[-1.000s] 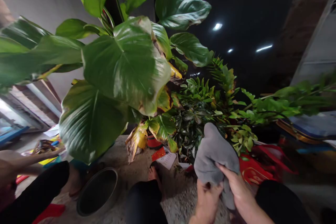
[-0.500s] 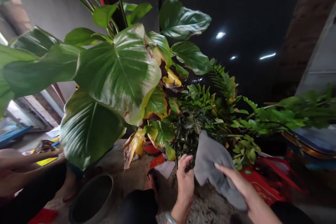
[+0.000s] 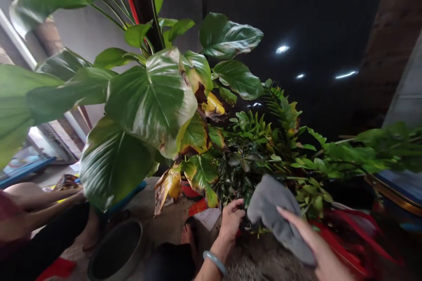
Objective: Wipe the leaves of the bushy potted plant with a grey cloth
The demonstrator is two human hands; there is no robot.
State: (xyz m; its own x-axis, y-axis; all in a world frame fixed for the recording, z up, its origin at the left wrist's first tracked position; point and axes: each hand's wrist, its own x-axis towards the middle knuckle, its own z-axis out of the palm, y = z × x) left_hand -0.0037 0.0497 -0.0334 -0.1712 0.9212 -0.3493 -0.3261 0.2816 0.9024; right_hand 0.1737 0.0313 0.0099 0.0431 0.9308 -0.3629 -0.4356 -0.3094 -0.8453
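Note:
My right hand (image 3: 305, 235) grips a crumpled grey cloth (image 3: 280, 217), its index finger laid along the fabric. To the left of the cloth, my left hand (image 3: 232, 219) reaches to the lower edge of a dark, small-leaved plant (image 3: 235, 167). Its fingers are bent and apart, and nothing shows in them; whether the tips touch a leaf I cannot tell. A pale bangle (image 3: 214, 262) circles that wrist. A big-leaved plant (image 3: 151, 96) with some yellow and browned leaves rises at left and centre.
A grey basin (image 3: 136, 246) stands on the floor at lower left, beside another person's arms (image 3: 49, 204). A red bag (image 3: 349, 241) lies at lower right. Green foliage (image 3: 362, 149) spreads above it. Behind stands a dark glossy panel (image 3: 316, 30). Printed paper (image 3: 209, 217) lies near a foot.
The view has tilted up slightly. My left hand has moved closer to the dark-leaved plant, its fingers leaning right. My right hand still holds the cloth, now slightly lower and further right.

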